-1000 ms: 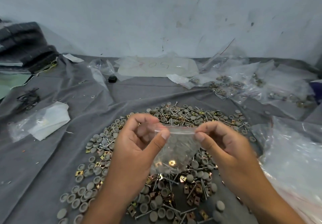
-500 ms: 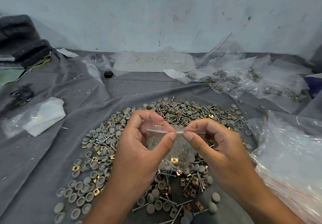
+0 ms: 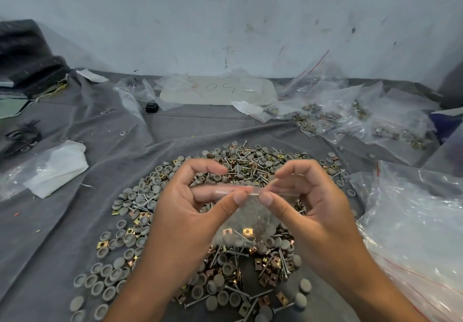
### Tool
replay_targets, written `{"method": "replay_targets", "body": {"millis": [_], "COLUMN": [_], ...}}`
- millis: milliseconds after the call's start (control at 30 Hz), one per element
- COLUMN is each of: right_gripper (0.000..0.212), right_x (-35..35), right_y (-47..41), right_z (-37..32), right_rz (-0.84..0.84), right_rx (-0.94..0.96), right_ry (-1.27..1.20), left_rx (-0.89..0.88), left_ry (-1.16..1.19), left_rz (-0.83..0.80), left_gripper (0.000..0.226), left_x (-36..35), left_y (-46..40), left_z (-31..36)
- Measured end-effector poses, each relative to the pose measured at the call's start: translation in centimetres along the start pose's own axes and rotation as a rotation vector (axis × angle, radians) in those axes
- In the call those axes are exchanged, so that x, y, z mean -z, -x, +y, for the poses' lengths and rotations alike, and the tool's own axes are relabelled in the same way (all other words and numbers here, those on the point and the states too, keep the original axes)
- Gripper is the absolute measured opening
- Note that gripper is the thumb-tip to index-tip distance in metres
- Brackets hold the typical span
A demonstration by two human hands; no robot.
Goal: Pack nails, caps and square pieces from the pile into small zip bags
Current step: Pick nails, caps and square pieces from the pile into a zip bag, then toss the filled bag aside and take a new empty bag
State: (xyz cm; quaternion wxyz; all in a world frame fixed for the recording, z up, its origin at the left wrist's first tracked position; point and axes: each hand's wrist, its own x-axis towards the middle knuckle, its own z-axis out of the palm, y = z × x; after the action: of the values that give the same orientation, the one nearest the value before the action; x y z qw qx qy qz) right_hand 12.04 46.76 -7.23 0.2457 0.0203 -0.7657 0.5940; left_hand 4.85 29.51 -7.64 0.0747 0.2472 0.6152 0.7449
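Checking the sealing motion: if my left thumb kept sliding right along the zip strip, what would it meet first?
Most likely the right hand's thumb, pinching the small zip bag just beside the left hand's thumb.

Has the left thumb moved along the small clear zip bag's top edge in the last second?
Yes. The left hand has slid its thumb rightward along the small clear zip bag, closing on the right hand, judged against the pile.

Grey round plastic caps [image 3: 107,275]; silver steel nails [image 3: 250,171]; brass-gold square metal pieces [image 3: 101,244]; clear small zip bag with red seal line [image 3: 246,217]; wrinkled charcoal-grey cloth [image 3: 62,234]; scuffed pale blue-grey wall [image 3: 225,21]; folded white sheet in clear plastic [image 3: 56,169]; black cords [image 3: 21,135].
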Motion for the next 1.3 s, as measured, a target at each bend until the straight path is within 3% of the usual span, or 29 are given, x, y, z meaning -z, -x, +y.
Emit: {"method": "replay_targets", "body": {"millis": [200, 367, 467, 600, 800, 867, 967, 1067, 1167, 1233, 1267, 1300], "right_gripper": [0.030, 0.024, 0.020, 0.015, 0.013, 0.011, 0.013, 0.017, 0.019, 0.040, 0.055, 0.067], "right_x": [1.0, 1.7, 2.2, 4.5, 12.2, 15.0, 17.6, 18.1, 18.2, 19.3, 20.2, 20.9], "right_y": [-0.5, -1.1, -3.1, -8.8, -18.2, -18.9, -17.5, -15.0, -8.9, -3.0, 0.2, 3.1], "right_z": [-0.2, -1.6, -2.5, -1.5, 4.5, 6.7, 9.5, 9.1, 4.8, 3.3, 3.7, 4.2], "right_rz": [-0.005, -0.127, -0.193, 0.066, 0.608, 0.637, 0.509, 0.397, -0.050, -0.312, -0.346, -0.261], "right_rx": [-0.102, -0.102, -0.127, -0.196, -0.394, -0.495, -0.685, -0.627, -0.559, -0.638, -0.667, -0.656], "right_ry": [-0.129, 0.068, 0.195, 0.249, -0.001, 0.031, 0.155, 0.406, 0.691, 0.955, 1.124, 1.255], "left_rx": [0.029, 0.051, 0.100, 0.106, 0.126, 0.131, 0.145, 0.163, 0.183, 0.190, 0.191, 0.190], "left_ry": [0.015, 0.056, 0.017, -0.036, -0.102, -0.119, -0.138, -0.131, -0.115, -0.117, -0.124, -0.130], "left_rz": [-0.066, -0.022, 0.067, 0.134, 0.133, 0.135, 0.142, 0.156, 0.173, 0.181, 0.185, 0.194], "left_gripper": [0.017, 0.012, 0.023, 0.039, 0.057, 0.052, 0.044, 0.042, 0.040, 0.048, 0.049, 0.046], "left_x": [0.1, 0.3, 0.3, 0.5, 0.1, -0.1, -0.3, -0.3, -0.4, -0.4, -0.4, -0.5], "left_y": [-0.2, -0.3, -0.4, -0.6, -0.3, -0.2, -0.1, -0.1, 0.0, 0.0, 0.0, 0.0], "left_z": [-0.2, -0.6, -1.0, -0.8, -0.4, -0.4, -0.3, -0.1, 0.0, 0.0, 0.0, 0.0]}}
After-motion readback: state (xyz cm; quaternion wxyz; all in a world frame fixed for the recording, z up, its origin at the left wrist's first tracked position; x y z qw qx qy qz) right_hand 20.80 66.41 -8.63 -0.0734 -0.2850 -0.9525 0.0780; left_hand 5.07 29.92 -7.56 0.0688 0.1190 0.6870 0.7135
